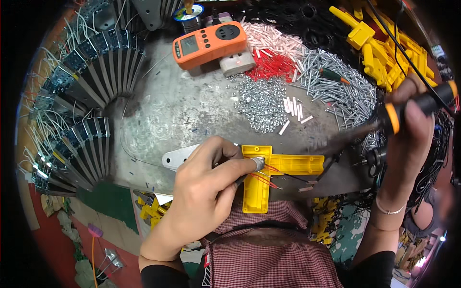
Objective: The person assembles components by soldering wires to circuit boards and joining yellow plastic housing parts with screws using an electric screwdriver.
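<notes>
My left hand (206, 187) is closed, thumb and fingers pinched over the middle of a T-shaped yellow plastic housing (297, 164). The thumb has a grey wrap on its tip. Thin red and black wires (271, 169) come out beside the thumb across the open housing. A grey metal plate (175, 157) with holes sticks out left of this hand, its other end hidden. My right hand (417, 127) grips the black and orange handle of a soldering iron (384, 117), raised at the right. Its shaft points left toward the housing and is smeared by motion.
Fanned stacks of metal strips with boards and white wires (103, 57) line the left. Behind the housing lie an orange meter (210, 44), a solder spool (188, 19), nuts (261, 103), red pieces (272, 66), pale tubes (273, 38), screws (336, 86) and yellow housings (379, 53).
</notes>
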A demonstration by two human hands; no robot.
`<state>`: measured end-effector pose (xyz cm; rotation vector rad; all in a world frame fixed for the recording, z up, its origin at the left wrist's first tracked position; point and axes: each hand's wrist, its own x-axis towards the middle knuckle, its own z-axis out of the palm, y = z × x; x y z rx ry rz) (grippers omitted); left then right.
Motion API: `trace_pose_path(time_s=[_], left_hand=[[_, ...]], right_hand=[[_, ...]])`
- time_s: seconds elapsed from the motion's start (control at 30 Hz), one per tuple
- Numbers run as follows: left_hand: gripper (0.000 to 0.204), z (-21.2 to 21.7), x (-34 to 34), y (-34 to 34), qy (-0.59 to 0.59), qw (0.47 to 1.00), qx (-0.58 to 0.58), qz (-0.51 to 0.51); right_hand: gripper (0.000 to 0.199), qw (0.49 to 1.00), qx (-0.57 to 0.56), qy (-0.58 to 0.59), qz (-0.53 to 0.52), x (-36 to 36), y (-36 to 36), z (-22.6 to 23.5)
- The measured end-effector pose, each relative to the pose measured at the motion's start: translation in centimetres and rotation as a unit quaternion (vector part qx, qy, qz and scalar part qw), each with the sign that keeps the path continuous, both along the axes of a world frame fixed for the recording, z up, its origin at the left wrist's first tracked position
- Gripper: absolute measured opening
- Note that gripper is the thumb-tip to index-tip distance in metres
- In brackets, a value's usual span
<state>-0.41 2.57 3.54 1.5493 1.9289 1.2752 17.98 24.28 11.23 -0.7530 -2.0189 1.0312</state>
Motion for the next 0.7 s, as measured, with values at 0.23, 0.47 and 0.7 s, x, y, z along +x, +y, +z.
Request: trace_pose_path(time_s=[0.23, 0.47, 0.7], left_hand=[[0.039, 0.7, 0.8, 1.2, 0.077, 0.995, 0.065, 0.005], [0.037, 0.5, 0.9, 1.5, 0.054, 0.994, 0.09, -0.01], [0.035, 0.8, 0.7, 1.9, 0.059, 0.993, 0.105, 0.001]], right_hand=[[0.035, 0.99, -0.124, 0.052, 0.039, 1.4, -2.6, -0.9], [0.034, 0.991, -0.123, 0.046, 0.028, 0.4, -3.3, -1.7], [0.036, 0.992, -0.114, 0.043, 0.014, -0.2, -3.4, -1.8]])
